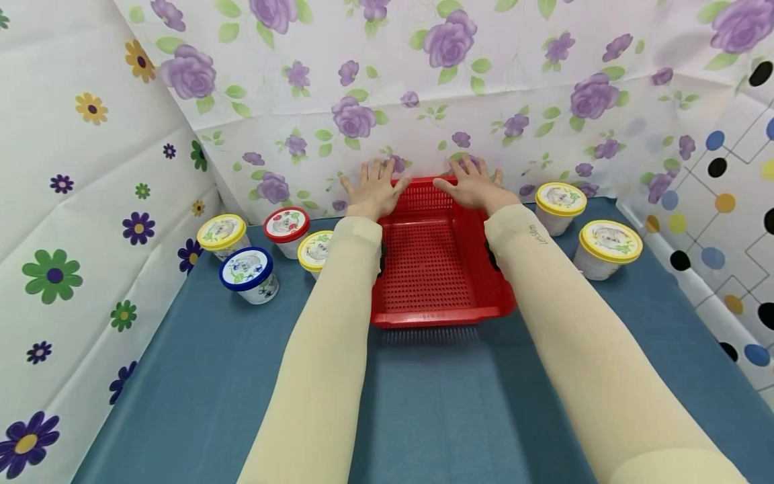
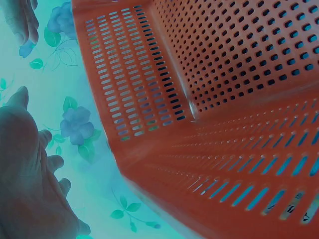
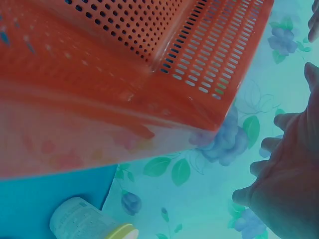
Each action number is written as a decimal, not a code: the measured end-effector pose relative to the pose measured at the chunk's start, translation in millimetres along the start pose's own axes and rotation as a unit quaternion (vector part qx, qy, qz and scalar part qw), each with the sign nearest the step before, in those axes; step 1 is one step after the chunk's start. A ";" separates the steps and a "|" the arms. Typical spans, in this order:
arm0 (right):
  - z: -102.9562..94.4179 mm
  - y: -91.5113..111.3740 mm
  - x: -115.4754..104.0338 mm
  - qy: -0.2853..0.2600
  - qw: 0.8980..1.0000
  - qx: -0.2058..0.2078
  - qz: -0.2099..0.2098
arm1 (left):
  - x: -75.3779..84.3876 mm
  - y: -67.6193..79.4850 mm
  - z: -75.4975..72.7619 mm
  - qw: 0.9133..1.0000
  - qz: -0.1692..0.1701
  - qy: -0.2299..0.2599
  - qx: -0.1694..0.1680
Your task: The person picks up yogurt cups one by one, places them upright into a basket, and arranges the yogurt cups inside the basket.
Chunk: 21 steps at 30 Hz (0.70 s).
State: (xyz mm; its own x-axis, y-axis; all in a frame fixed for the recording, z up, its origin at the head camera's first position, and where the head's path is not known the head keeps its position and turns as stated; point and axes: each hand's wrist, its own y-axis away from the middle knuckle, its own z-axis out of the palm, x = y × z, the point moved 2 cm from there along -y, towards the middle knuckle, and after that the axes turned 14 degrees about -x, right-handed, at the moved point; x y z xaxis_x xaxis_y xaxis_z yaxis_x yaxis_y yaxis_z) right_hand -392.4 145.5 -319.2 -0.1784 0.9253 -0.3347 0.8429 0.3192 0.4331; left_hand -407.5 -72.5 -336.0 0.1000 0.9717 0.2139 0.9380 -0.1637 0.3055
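Observation:
A red perforated plastic basket (image 1: 426, 265) stands against the far side of the table. My left hand (image 1: 370, 195) is over its far left corner, fingers spread and holding nothing. Over the far right corner, my right hand (image 1: 478, 189) is likewise spread and holds nothing. In the left wrist view, a gap shows between the left hand (image 2: 30, 179) and the basket's end wall (image 2: 124, 74). The right wrist view also shows the right hand (image 3: 289, 179) apart from the basket (image 3: 214, 55). My sleeves cover parts of the basket's long sides.
Left of the basket stand lidded tubs: two yellow-lidded (image 1: 220, 232) (image 1: 314, 251), one blue-lidded (image 1: 246, 267) and one red-lidded (image 1: 287, 225). Two more yellow-lidded tubs (image 1: 560, 198) (image 1: 611, 242) stand at the right. A floral sheet (image 1: 411, 128) hangs behind the blue tabletop (image 1: 423, 410).

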 end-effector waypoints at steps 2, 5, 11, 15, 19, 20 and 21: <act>-1.2 -0.1 -0.4 0.000 1.000 -0.001 -0.002 | 0.0 1.7 -1.2 1.000 0.002 0.001 0.001; -3.0 0.2 -0.9 -0.002 1.000 0.004 -0.004 | -0.8 3.4 -3.1 1.000 0.007 0.005 0.001; -5.5 2.4 0.9 0.000 1.000 0.000 -0.015 | -1.5 14.2 -9.2 1.000 0.025 0.006 0.011; -6.6 4.7 2.8 -0.006 1.000 -0.005 -0.021 | -1.9 24.5 -13.2 0.999 0.045 0.011 0.027; -7.6 6.8 3.7 -0.010 1.000 -0.007 -0.024 | -4.2 27.7 -14.5 0.998 0.052 0.014 0.024; -7.9 6.7 4.0 -0.010 1.000 -0.008 -0.025 | -5.0 27.8 -14.8 0.998 0.052 0.015 0.023; -7.9 6.9 4.0 -0.008 1.000 -0.008 -0.026 | -5.7 27.8 -15.0 0.998 0.053 0.016 0.023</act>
State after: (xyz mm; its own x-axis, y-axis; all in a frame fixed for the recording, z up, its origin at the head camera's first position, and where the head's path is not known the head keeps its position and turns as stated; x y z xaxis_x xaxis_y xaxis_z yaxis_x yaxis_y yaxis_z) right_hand -391.3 153.0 -311.0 -0.2124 0.9041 -0.3708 0.8246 0.3695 0.4284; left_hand -386.9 -85.1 -314.8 0.1892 0.9437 0.2715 0.9369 -0.2562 0.2378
